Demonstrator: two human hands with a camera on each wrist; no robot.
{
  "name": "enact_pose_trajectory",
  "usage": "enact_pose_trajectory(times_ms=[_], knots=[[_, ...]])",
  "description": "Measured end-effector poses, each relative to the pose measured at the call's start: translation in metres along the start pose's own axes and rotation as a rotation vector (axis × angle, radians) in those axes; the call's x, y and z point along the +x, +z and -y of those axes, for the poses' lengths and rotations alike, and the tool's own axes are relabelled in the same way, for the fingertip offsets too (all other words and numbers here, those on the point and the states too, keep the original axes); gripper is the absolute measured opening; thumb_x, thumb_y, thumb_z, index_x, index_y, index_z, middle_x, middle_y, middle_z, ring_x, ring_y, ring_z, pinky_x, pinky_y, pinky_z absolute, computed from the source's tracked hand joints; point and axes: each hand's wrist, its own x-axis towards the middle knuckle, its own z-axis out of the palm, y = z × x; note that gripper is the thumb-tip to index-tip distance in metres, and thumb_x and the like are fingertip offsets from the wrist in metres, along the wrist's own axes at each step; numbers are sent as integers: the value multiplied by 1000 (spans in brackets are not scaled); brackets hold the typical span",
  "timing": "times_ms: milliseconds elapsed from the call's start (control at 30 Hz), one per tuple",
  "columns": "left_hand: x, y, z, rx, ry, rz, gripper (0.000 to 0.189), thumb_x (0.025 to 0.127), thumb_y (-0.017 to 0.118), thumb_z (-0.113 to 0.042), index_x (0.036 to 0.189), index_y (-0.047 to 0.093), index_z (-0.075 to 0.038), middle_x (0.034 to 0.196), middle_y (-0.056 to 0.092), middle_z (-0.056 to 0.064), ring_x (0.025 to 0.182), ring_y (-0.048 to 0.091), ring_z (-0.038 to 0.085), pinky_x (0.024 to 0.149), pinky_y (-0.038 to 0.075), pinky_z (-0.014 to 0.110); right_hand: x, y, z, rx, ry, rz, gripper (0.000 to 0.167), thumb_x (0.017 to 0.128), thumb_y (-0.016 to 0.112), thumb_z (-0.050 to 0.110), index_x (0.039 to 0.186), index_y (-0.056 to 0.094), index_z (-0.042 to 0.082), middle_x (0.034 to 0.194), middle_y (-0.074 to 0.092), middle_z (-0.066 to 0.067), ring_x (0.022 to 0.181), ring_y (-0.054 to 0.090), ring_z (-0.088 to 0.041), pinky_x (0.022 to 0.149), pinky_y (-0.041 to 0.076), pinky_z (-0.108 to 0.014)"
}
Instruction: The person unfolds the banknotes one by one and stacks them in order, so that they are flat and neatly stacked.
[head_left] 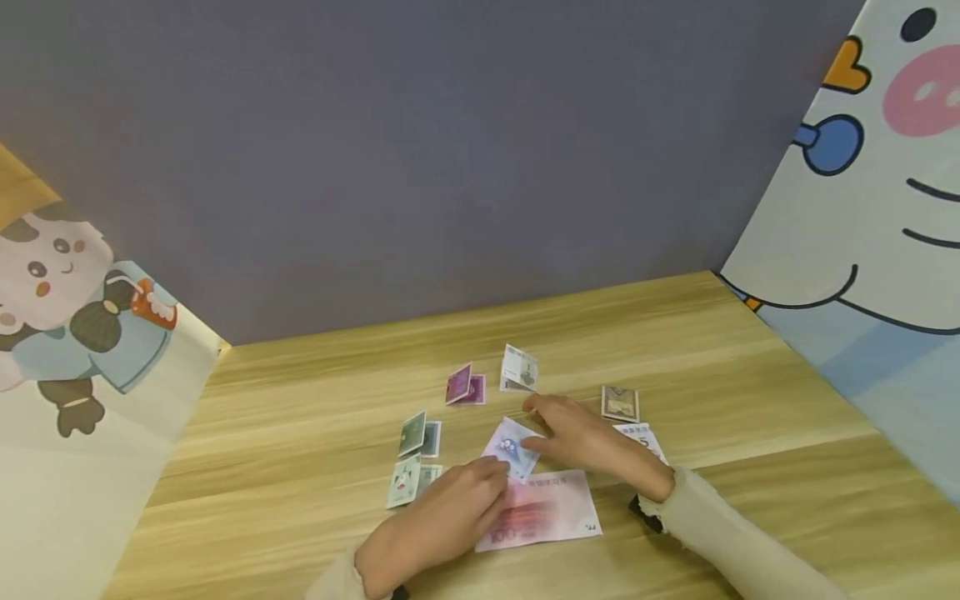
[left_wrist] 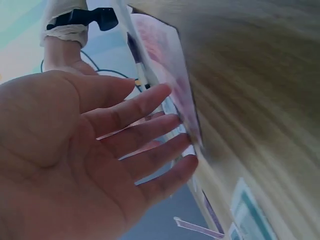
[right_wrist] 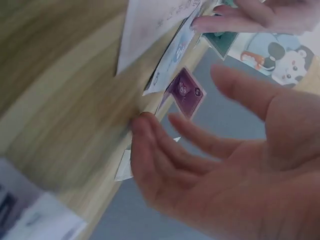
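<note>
A small folded blue-purple banknote with a cartoon face (head_left: 507,443) lies between the two hands. My left hand (head_left: 465,500) has its fingertips right at the note's lower left edge, fingers loosely extended. To the right, my right hand (head_left: 576,433) spreads thumb and fingers apart, with the thumb over the note's right side and the fingertips close above the wood beyond it. The right wrist view shows nothing gripped in the right hand (right_wrist: 215,155). A larger pink banknote (head_left: 558,512) lies flat in front, partly covered by the left hand.
Folded notes stand partly upright around the hands: two green ones (head_left: 412,433) (head_left: 404,481) at left, a purple one (head_left: 459,384) and a whitish one (head_left: 520,367) behind. At right are a brownish folded note (head_left: 620,403) and a white note (head_left: 641,437), half behind the right forearm.
</note>
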Motion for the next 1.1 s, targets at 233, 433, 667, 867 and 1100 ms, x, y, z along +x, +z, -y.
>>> enact_pose_trajectory(times_ms=[233, 433, 667, 867, 1100], knots=[[-8, 0, -4, 40, -73, 62, 18, 102, 55, -16, 104, 68, -5, 127, 65, 12, 118, 62, 27, 99, 52, 39, 9, -1, -15, 233, -110, 119, 42, 89, 73, 13, 123, 59, -7, 95, 66, -5, 88, 63, -18, 79, 56, -29], [-13, 6, -7, 69, -90, 61, 25, 102, 54, -16, 116, 67, 0, 132, 62, 16, 124, 58, 34, 102, 49, 46, 15, 9, -20, 248, -121, 145, 32, 86, 74, 13, 111, 64, -3, 82, 62, 1, 74, 58, -10, 67, 52, -23], [-12, 8, -8, 98, -73, 44, 25, 100, 58, -16, 117, 66, 1, 130, 63, 17, 122, 60, 34, 99, 51, 46, 13, 14, -15, 171, -64, 65, 16, 83, 76, 11, 95, 67, 6, 82, 59, 1, 75, 52, -12, 69, 47, -27], [-9, 9, -9, 96, -102, 63, 25, 98, 61, -21, 114, 66, -3, 133, 62, 16, 127, 56, 33, 102, 48, 50, 9, 12, -4, 164, -32, -7, 13, 84, 75, 10, 90, 64, 11, 84, 60, 3, 79, 54, -14, 72, 48, -31], [-5, 12, -5, 79, -51, -10, 14, 96, 64, -20, 102, 66, -8, 129, 63, 14, 123, 57, 30, 100, 48, 51, 8, 17, -3, 230, -38, -93, 14, 87, 73, 6, 92, 62, 13, 83, 62, 5, 74, 55, -11, 67, 49, -27]])
